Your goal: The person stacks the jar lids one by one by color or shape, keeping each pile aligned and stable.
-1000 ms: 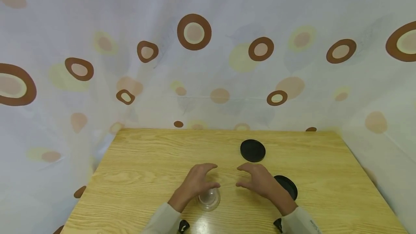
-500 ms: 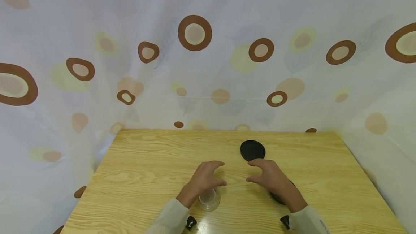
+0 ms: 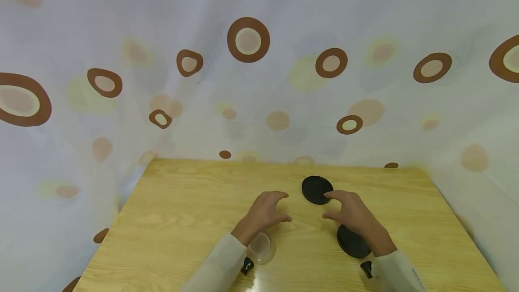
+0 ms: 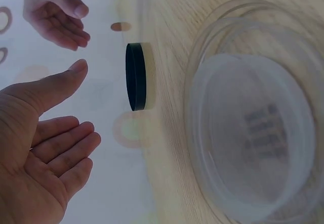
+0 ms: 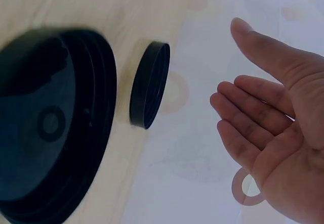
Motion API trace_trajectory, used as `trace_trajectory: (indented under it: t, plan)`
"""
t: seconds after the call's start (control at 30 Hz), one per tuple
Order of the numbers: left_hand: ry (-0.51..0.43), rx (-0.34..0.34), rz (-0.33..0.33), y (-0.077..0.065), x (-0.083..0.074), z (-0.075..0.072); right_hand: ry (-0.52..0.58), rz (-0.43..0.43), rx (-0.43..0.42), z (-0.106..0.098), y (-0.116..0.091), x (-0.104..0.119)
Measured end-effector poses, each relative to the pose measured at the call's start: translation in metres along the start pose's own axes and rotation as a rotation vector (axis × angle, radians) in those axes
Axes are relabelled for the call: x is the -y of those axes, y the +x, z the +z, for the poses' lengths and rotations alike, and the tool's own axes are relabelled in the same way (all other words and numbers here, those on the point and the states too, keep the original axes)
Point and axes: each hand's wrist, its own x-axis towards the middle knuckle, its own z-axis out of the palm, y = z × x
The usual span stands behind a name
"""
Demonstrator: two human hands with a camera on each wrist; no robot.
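Note:
Above the table, my left hand holds nothing, its thumb and fingers spread apart in a loose curve. Below its wrist stands a round clear plastic container; in the left wrist view this container shows a frosted inner part with faint dark marks. My right hand faces the left one, likewise bare, thumb apart from softly bent fingers. Its fingertips overlap the farther round black lid in the head view. Under the right wrist lies a second black lid, whose raised rim shows in the right wrist view.
A light wooden table carries these things. Behind it and along both sides hangs a white sheet with brown and yellow rings and spots. Small black pieces sit at the cuffs of both pale sleeves.
Both hands have moved right and farther over the table, with a somewhat wider gap between them. The nearer black lid shows more fully now. The container and lids stay put.

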Motion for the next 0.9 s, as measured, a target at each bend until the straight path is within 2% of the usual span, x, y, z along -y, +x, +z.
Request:
trace_trajectory:
  t: [0.2,0.53,0.9]
  plan:
    - [-0.005,0.022,-0.018,0.017,-0.004,0.002,-0.032,0.024,0.008,-0.005,0.006,-0.009]
    - [0.032,0.010,-0.007,0.030,-0.005,0.009,-0.059,0.052,0.022,-0.006,0.014,-0.028]
    - [0.043,0.052,-0.061,0.051,-0.008,0.018,-0.085,0.090,0.042,-0.012,0.025,-0.046]
